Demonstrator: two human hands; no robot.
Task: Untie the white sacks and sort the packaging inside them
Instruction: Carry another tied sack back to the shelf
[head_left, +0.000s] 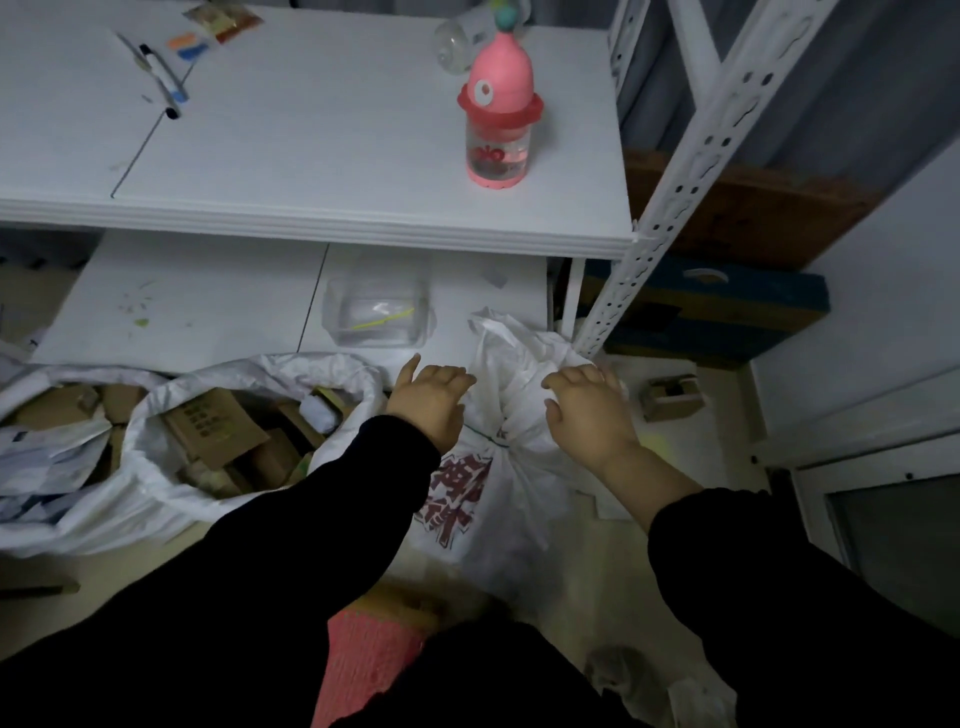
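Note:
A tied white sack (511, 483) with red printed characters stands on the floor in front of me, its neck bound by a thin green cord (491, 441). The gathered top of the sack fans out above the cord. My left hand (428, 397) reaches to the left side of that top with fingers extended, at or just short of the plastic. My right hand (587, 408) lies on its right side, fingers bent over the crumpled plastic. To the left sit two open white sacks (156, 457) filled with brown cardboard packaging (218, 426) and paper.
A white shelf unit stands ahead; its upper board (311, 156) carries a pink bottle (500, 109) and pens. A clear plastic tub (376, 306) sits on the lower board. The perforated shelf post (675, 197) rises at right. A small cardboard box (670, 397) lies on the floor.

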